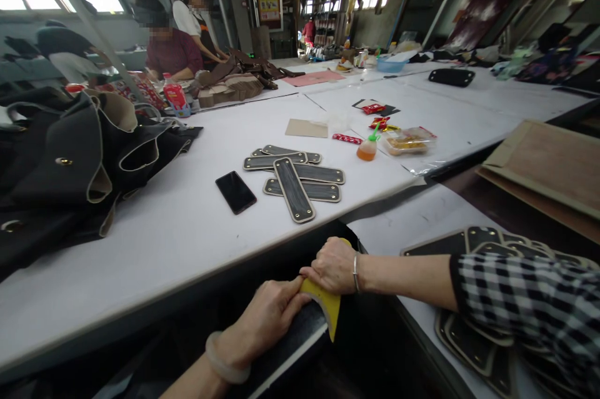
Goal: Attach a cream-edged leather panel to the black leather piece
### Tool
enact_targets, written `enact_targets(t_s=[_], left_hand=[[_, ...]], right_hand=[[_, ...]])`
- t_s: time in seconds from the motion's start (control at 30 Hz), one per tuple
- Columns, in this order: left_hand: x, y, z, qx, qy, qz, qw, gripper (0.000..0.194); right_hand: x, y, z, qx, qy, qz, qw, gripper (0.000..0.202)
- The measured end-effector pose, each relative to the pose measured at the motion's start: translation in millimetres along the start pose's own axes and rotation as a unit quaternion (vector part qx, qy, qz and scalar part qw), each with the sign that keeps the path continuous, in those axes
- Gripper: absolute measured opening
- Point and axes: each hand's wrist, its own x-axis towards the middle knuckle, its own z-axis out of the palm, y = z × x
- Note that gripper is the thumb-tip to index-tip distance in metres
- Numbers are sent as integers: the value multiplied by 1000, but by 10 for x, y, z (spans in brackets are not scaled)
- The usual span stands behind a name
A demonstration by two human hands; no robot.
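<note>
Yellow scraper (pixel 323 303) between both hands' fingers (pixel 307 275), black strip (pixel 293 335) beneath

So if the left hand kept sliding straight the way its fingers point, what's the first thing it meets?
The left hand points up-right along the dark strip; it already touches the yellow scraper, with the right hand just beyond.
</note>
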Motion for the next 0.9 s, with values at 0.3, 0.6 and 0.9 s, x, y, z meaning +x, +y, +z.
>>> enact_targets(t_s=[0.3, 0.6, 0.9], left_hand=[[-107, 98, -233, 80, -21, 8, 997, 41], [-1816, -533, 7, -412, 362, -210, 809, 58], [-1888, -491, 654, -399, 439, -232, 770, 53]], right_hand=[[-76, -211, 48, -32, 5, 39, 999, 64], [229, -269, 131, -53, 33, -79, 995, 65], [860, -874, -51, -50, 25, -151, 987, 67]])
